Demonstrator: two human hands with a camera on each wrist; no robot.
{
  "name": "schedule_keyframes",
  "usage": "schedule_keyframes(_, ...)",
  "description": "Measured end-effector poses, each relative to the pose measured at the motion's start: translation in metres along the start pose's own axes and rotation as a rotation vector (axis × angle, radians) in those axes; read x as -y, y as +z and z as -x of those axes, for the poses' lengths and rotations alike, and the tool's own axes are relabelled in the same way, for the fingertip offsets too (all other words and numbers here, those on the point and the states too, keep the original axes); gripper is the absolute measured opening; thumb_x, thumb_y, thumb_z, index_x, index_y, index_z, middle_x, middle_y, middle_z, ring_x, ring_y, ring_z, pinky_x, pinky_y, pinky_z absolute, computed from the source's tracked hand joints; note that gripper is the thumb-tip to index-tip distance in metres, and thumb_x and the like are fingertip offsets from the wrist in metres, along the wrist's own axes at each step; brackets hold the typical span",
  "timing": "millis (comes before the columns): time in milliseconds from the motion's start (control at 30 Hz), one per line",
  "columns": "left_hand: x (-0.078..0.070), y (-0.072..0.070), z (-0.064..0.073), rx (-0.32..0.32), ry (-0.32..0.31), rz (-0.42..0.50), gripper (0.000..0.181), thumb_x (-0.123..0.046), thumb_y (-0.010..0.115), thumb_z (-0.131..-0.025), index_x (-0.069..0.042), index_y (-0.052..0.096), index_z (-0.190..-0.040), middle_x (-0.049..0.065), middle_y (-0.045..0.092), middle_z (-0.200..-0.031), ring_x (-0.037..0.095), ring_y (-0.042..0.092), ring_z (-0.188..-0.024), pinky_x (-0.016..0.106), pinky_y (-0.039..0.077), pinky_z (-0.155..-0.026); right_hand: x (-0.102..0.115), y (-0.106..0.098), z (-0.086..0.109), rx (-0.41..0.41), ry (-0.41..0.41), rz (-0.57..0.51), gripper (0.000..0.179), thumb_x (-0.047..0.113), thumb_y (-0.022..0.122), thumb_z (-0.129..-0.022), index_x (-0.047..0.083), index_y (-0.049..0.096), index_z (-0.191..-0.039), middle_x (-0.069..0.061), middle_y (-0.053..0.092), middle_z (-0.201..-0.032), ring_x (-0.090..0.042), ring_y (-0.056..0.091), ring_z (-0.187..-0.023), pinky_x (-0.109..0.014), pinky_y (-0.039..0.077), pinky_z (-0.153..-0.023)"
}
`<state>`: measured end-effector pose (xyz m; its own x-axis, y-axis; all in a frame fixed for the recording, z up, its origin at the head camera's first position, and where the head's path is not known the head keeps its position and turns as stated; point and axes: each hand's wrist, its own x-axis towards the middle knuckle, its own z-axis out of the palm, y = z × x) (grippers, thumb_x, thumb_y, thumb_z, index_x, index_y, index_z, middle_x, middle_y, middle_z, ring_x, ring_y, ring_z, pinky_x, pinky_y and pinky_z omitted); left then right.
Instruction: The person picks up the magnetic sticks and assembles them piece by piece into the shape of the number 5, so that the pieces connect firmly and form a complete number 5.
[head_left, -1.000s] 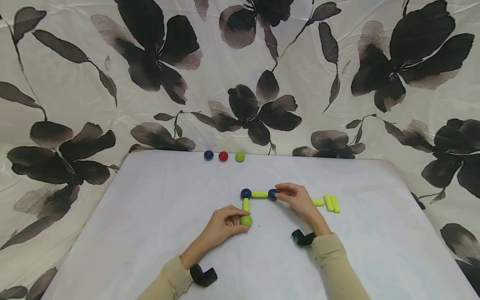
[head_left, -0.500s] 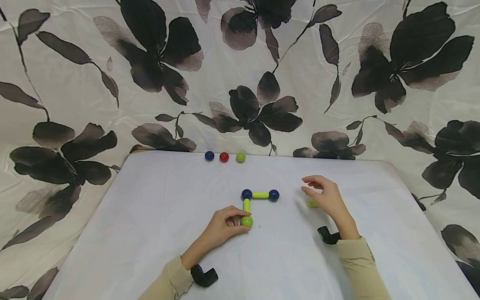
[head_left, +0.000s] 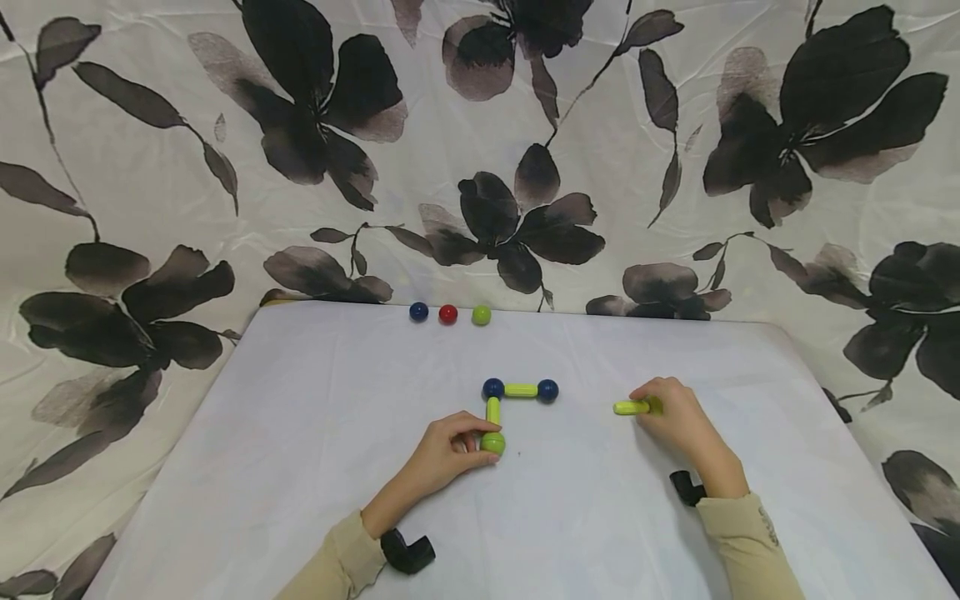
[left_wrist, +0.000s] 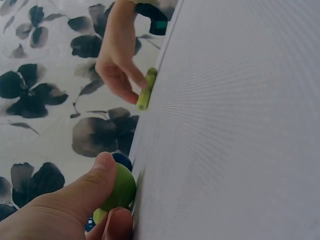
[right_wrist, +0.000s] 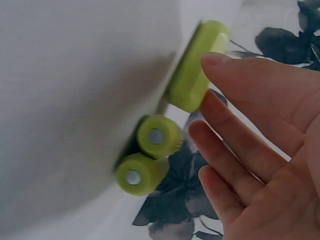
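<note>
My left hand (head_left: 442,450) pinches a green ball (head_left: 492,443) between thumb and fingers. From that ball a yellow-green magnetic rod (head_left: 492,410) runs back to a blue ball (head_left: 492,388). A second rod (head_left: 521,390) joins this to another blue ball (head_left: 547,391) on the right, making an L shape. My right hand (head_left: 678,421) is farther right, with thumb and index finger pinching a loose yellow-green magnetic rod (right_wrist: 195,75). Beside it lie two more rods, the nearer one (right_wrist: 159,136) and the outer one (right_wrist: 137,175), their metal ends showing; the hand mostly covers them in the head view.
Along the table's back edge sit a blue ball (head_left: 418,312), a red ball (head_left: 447,314) and a green ball (head_left: 482,315). The white tabletop (head_left: 337,375) meets a flower-patterned cloth (head_left: 652,192) behind it.
My right hand has let go of the right blue ball, moved right and come down onto the loose rods, where it now pinches one. The left hand stays on the green ball.
</note>
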<state>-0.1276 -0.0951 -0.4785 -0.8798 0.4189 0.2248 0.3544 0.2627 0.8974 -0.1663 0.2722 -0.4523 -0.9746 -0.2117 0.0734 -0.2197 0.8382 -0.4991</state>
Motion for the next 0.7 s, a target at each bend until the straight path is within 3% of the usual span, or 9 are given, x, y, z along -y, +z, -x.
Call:
schedule_keyframes(200,0.0007,0.0001,0.0000,0.000,0.001,0.002,0.036,-0.001,0.083,-0.078,0.000,0.072,-0.113,0.012,0.067,-0.094,0.019,0.054,-0.070,0.023,0.043,-0.061,-0.0044,0.0078,0.0014,-0.032,-0.049,0.042,0.022,-0.012,0.075,-0.077,-0.003,0.074,-0.096,-0.014,0.069,-0.096,-0.036,0.059,-0.095,-0.054,0.047,-0.086)
schedule_keyframes(400,-0.0004,0.0011,-0.0003,0.004,-0.004,-0.002,0.036,-0.002,0.083,-0.078,0.000,0.072,-0.113,0.011,0.067,-0.094,0.020,0.054,-0.071,0.023,0.043,-0.061,-0.0023,0.0078,0.0025,-0.039,-0.047,0.053,0.021,-0.012,0.075,-0.077,-0.004,0.074,-0.096,-0.015,0.069,-0.095,-0.036,0.059,-0.093,-0.053,0.048,-0.084)
schedule_keyframes(700,-0.0007,0.0004,-0.0004,0.002,0.022,-0.003,0.036,-0.001,0.083,-0.078,0.001,0.072,-0.112,0.014,0.067,-0.094,0.021,0.055,-0.070,0.023,0.044,-0.061,0.0016,0.0050,0.0017,-0.054,-0.055,-0.013,0.023,-0.009,0.074,-0.080,-0.003,0.073,-0.102,-0.015,0.069,-0.101,-0.037,0.059,-0.099,-0.054,0.047,-0.088)
